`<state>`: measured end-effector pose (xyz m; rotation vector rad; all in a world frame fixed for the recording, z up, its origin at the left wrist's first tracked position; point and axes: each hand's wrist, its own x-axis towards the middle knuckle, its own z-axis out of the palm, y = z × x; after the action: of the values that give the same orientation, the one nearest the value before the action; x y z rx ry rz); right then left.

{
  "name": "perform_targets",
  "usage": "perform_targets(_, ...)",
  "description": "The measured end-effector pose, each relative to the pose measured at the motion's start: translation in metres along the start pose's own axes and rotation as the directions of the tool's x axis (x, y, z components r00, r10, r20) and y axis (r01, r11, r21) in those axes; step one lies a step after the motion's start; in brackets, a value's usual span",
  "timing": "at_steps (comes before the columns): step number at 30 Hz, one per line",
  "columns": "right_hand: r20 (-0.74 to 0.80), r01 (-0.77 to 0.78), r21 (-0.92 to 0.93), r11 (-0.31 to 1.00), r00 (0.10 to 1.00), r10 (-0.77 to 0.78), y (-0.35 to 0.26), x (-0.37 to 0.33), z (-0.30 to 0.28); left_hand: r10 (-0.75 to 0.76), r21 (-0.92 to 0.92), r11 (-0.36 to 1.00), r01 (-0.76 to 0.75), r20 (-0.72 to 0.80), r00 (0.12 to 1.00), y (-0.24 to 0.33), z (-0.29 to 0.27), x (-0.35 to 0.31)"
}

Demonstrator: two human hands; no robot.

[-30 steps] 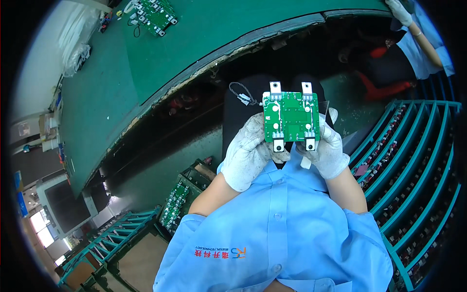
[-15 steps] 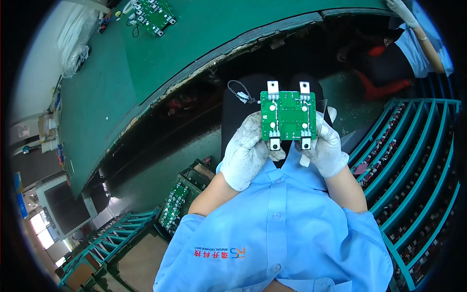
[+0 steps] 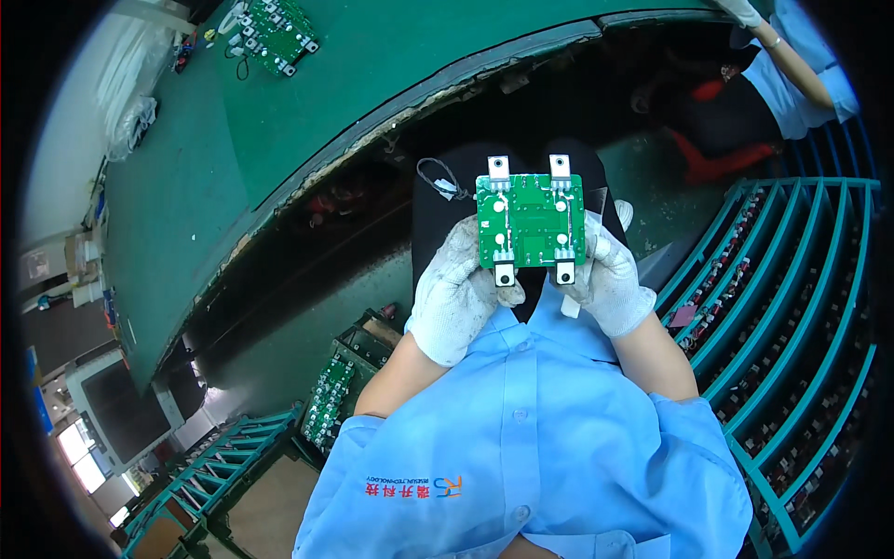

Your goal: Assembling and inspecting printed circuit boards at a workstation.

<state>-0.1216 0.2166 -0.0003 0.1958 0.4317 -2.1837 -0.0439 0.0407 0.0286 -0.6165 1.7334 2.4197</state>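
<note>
A green circuit board [image 3: 533, 224] is held up in front of my lap by both gloved hands. Two metal-tabbed components stick out past its far edge and two past its near edge. My left hand [image 3: 458, 293], in a white knit glove with grimy fingertips, grips the left edge. Gripping the right edge is my right hand [image 3: 610, 279], gloved alike, with the board hiding part of its fingers. A dark looped cable with a white tag [image 3: 447, 186] hangs off the board's far left corner. Something thin and clear shows beside the right glove.
Ahead runs a green-topped workbench [image 3: 372, 56] with a worn edge, bearing a stack of circuit boards [image 3: 272, 35]. A teal slatted rack [image 3: 792, 326] stands at right, and more boards [image 3: 328, 401] lie at lower left. At upper right sits another person [image 3: 801, 74] in blue.
The board and both hands have shifted slightly left in the picture, and the bench and its boards have shifted left too. Both hands keep the same grip.
</note>
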Motion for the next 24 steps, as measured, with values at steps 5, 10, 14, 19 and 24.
perform_targets(5, -0.007, 0.094, -0.145, 0.985, 0.995, -0.096, 0.001, 0.000, 0.012, 0.176, 0.016, 0.984, -0.178, 0.087, 0.981, -0.014, -0.012, 0.006)
perform_targets(10, 0.032, 0.053, -0.161, 0.986, 0.998, -0.048, -0.002, -0.003, 0.008, 0.215, 0.627, 0.733, -0.264, 0.155, 0.964, -0.017, -0.017, 0.005)
perform_targets(14, 0.049, 0.046, -0.160, 0.986, 0.998, -0.038, -0.004, -0.005, 0.002, 0.195, 0.733, 0.604, -0.311, 0.242, 0.950, -0.015, -0.019, 0.006)
perform_targets(19, -0.022, 0.042, -0.180, 0.983, 0.999, -0.047, 0.000, -0.003, 0.011, 0.206, 0.576, 0.783, -0.233, 0.114, 0.972, -0.022, -0.017, 0.007)
perform_targets(24, 0.016, 0.038, -0.191, 0.981, 0.999, -0.036, 0.006, 0.003, -0.004, 0.206, 0.574, 0.785, -0.234, 0.114, 0.972, -0.020, -0.016, 0.012)
